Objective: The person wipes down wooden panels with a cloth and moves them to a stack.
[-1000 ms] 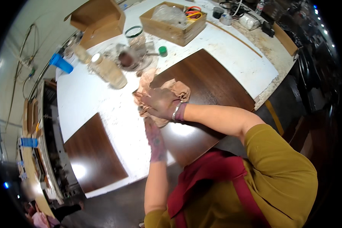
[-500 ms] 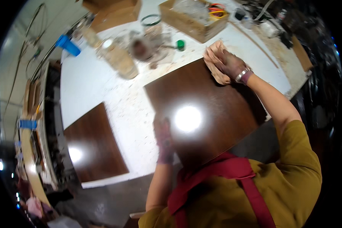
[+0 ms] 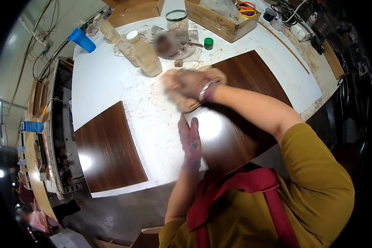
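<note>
right hand [image 3: 188,84] presses a tan cloth [image 3: 213,76] on the near-left corner of the dark wood panel [image 3: 244,107]; left hand [image 3: 190,140], flat and open, steadies the panel's near edge on the tabletop [image 3: 111,82]. even, overlapping strokes seem best.

A dark brown wood-grain panel [image 3: 239,111] is laid flat on the white table [image 3: 107,82], its glossy face up and a bright glare showing near its left edge. A crumpled tan rag [image 3: 213,76] is pressed on the panel's far left corner. The panel's near edge is hidden by the person's body.
</note>
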Motion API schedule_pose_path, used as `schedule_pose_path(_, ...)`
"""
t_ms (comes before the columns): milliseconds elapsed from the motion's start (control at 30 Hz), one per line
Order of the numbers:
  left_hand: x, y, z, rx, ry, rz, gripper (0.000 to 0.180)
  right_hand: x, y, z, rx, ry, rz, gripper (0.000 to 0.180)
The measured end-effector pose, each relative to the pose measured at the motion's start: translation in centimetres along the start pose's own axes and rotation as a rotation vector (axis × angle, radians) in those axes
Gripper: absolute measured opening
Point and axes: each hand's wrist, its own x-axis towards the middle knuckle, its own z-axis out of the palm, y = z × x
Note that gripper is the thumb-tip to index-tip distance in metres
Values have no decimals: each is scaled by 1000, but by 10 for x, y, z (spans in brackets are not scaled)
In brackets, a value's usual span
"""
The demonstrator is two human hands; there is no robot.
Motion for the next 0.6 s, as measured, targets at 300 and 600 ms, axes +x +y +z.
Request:
schedule_pose_path(300,7,-41,10,-356,72,-77,48,3,-31,32,-150,-8,-82,22)
schedule_pose_path(600,-10,15,15,-448,-42,-82,48,-189,210,-144,1027,390,852,30)
